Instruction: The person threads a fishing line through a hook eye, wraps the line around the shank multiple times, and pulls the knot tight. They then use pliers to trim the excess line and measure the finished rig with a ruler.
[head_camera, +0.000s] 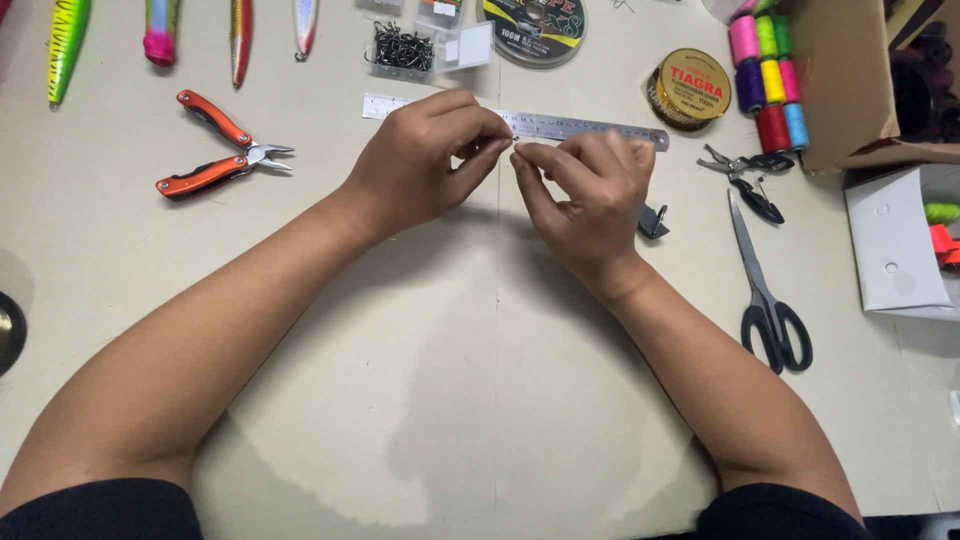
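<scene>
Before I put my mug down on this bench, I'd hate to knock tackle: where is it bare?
Bare: the table between the forearms, and the left stretch below the orange pliers. Crowded: the far edge with lures, and the right by the scissors.

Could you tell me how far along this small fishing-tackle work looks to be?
Laid out: orange-handled pliers, black scissors, a steel ruler, a box of hooks and line spools. In hand: the left hand and right hand pinch something tiny between their fingertips above the ruler; it is too small to identify. Nothing finished shows, and the lures lie untouched at the top.
</scene>
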